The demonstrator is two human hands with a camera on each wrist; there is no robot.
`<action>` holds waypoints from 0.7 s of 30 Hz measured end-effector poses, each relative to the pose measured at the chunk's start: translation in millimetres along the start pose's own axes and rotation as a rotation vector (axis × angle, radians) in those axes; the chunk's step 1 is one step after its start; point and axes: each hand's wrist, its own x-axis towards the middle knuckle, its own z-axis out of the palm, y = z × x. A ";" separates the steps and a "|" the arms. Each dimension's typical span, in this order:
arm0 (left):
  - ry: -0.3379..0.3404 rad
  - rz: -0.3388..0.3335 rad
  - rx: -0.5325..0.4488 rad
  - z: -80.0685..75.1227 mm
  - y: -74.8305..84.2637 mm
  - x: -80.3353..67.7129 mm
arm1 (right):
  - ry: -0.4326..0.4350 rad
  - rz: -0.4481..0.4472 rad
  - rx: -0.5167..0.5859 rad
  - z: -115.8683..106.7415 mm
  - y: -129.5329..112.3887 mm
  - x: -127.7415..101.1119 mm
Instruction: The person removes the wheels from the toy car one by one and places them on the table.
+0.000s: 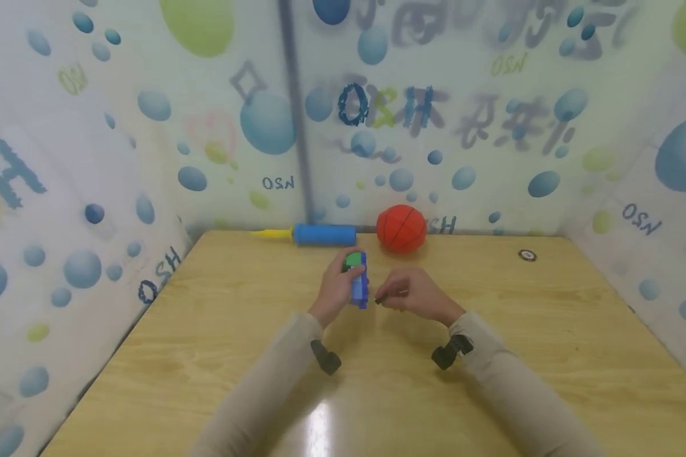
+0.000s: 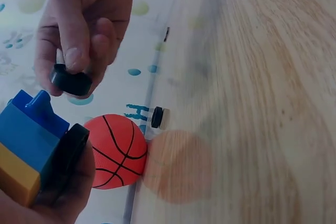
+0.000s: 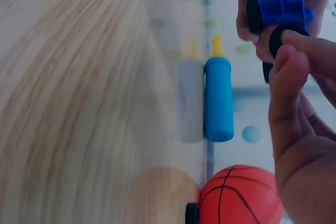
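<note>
Two hands meet over the table (image 1: 491,362) in the head view. The left hand (image 1: 335,290) has its fingers and thumb wrapped round a blue toy (image 1: 364,289) with a green part at its far end. The right hand (image 1: 416,294) pinches a small black wheel (image 1: 382,298), held just beside the toy and apart from it. The step in hand looks to be bringing this wheel up to the toy.

In the left wrist view, a gap shows between the pinched wheel and the toy's blue end, where a rounded lug sticks up. Another black wheel (image 2: 73,145) sits against the toy's side, near the left hand's fingers. Well apart, a black disc (image 2: 157,117) stands near the red ball (image 2: 116,151).

In the right wrist view, thumb and finger close on the wheel, which overlaps the toy's lower edge (whether they touch cannot be told from here). A blue stub (image 3: 309,14) juts from the toy's side, seemingly bare; the next move probably calls for steadying the toy and lining the wheel's centre up with such a stub.
</note>
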 end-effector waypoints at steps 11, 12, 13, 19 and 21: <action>-0.040 -0.005 -0.041 -1.0 4.6 -5.1 | 0.087 0.183 0.009 -27.9 33.2 -11.3; -0.046 -0.007 -0.041 -1.4 4.7 -5.6 | 0.095 0.195 -0.001 -30.5 35.7 -11.9; -0.054 -0.010 -0.051 -2.0 4.4 -6.1 | 0.102 0.205 -0.009 -33.1 37.9 -12.6; -0.122 -0.018 -0.091 -7.6 -0.2 -8.9 | 0.166 0.268 -0.004 -45.1 51.6 -19.0; -0.141 -0.020 -0.092 -8.9 -1.1 -9.6 | 0.188 0.283 -0.009 -48.5 55.3 -21.3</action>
